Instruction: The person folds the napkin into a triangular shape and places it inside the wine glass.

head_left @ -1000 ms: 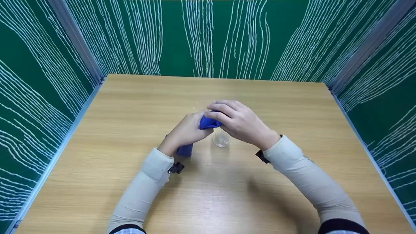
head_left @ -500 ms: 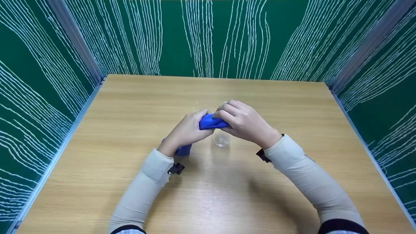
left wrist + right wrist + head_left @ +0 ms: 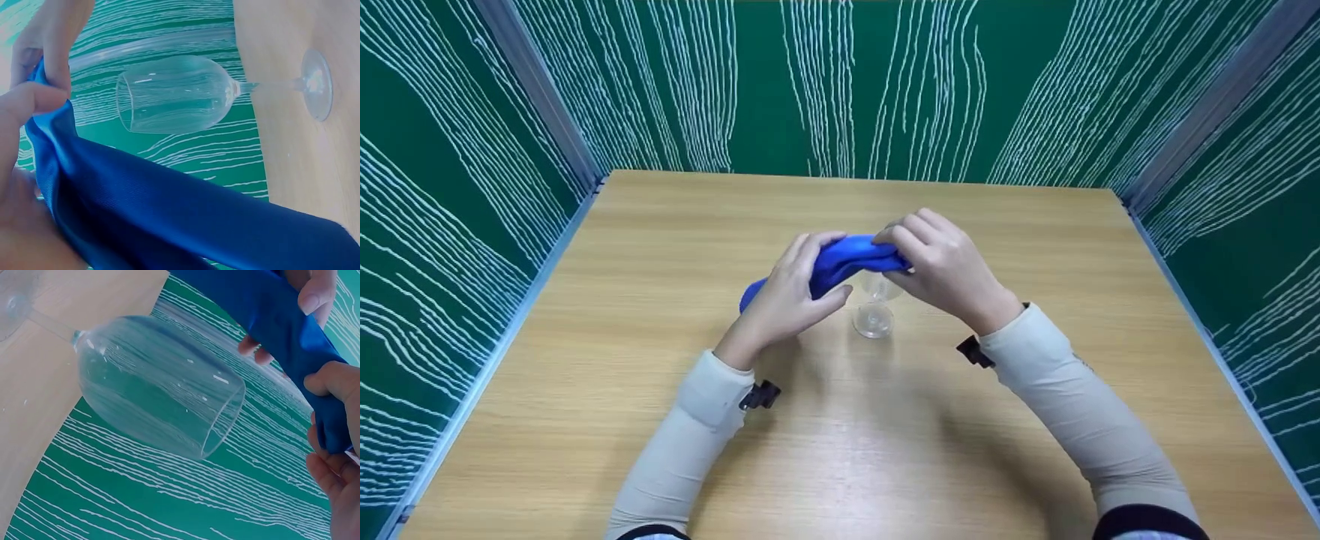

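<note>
A long, folded blue satiny cloth [image 3: 840, 264] stretches between my two hands above the table. My right hand [image 3: 941, 259] pinches its right end between thumb and fingers, also seen in the right wrist view. My left hand [image 3: 787, 296] loosely holds the cloth farther along, its fingers curved round it and its thumb standing off in the head view. The cloth's other end shows behind the left hand. A clear stemmed wine glass [image 3: 174, 95] stands upright on the table between my hands, apart from both; its bowl is partly behind the cloth in the head view.
The wooden table [image 3: 660, 240] lies under everything. Green panels [image 3: 765, 90] with white wavy lines rise behind and at both sides. Small pale specks dot the tabletop near the glass in the right wrist view.
My right hand has moved right and away from me, drawing more cloth out. The left hand has loosened and spread its thumb. The glass's bowl has come into sight.
</note>
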Tool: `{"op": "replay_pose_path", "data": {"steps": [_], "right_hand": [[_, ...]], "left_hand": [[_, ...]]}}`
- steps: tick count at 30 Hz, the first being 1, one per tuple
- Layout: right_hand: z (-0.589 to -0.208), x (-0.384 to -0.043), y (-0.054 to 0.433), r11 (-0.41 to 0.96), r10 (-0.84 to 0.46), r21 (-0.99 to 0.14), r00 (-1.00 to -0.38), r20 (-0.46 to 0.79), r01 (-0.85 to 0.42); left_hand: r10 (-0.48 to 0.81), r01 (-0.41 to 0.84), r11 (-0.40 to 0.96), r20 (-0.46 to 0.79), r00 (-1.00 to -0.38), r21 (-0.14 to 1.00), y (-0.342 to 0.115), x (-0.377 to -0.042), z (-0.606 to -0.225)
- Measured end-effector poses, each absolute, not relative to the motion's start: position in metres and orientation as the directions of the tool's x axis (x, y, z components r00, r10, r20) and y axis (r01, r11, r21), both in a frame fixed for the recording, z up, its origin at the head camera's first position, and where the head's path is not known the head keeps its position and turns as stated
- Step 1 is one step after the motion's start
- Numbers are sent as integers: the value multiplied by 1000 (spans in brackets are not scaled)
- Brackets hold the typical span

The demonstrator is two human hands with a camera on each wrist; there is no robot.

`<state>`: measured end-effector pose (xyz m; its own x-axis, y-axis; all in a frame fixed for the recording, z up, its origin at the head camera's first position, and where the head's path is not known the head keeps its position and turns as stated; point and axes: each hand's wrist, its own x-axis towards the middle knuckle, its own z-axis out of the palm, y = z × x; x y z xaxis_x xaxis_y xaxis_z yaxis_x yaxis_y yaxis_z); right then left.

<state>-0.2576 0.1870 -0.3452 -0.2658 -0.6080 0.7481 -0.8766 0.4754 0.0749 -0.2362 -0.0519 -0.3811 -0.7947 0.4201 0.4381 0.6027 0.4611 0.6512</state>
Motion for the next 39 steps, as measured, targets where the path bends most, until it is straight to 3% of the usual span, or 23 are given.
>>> {"op": "replay_pose_path", "data": {"steps": [8, 13, 17, 21, 25, 28, 32, 35, 39], "right_hand": [[-340, -262, 191, 564, -502, 21, -323, 802, -825], [-339, -264, 193, 604, -449, 3, -337, 827, -797], [-338, -264, 193, 610, -417, -11, -333, 846, -792], [-338, -261, 190, 599, -384, -14, -302, 872, -801], [-341, -260, 188, 582, -353, -7, -261, 899, -813], [-343, -261, 188, 575, -356, -5, -255, 899, -818], [-348, -262, 189, 560, -401, 9, -262, 878, -828], [-351, -262, 189, 543, -432, 16, -263, 863, -840], [-354, -262, 189, 518, -458, 8, -270, 847, -855]], "left_hand": [[242, 720, 385, 689, -683, 578, -43, -230, -385], [255, 754, 377, 723, -642, 537, -34, -229, -392], [342, 692, 308, 603, -721, 653, -27, -228, -394], [402, 492, 217, 382, -832, 843, -25, -229, -389], [399, 290, -14, 272, -876, 957, -24, -230, -386], [341, 164, -292, 263, -903, 942, -22, -233, -383], [205, 50, -583, 207, -957, 811, -21, -238, -377], [141, 24, -643, 149, -979, 765, -21, -240, -372], [129, 0, -623, 102, -986, 782, -24, -242, -370]]}}
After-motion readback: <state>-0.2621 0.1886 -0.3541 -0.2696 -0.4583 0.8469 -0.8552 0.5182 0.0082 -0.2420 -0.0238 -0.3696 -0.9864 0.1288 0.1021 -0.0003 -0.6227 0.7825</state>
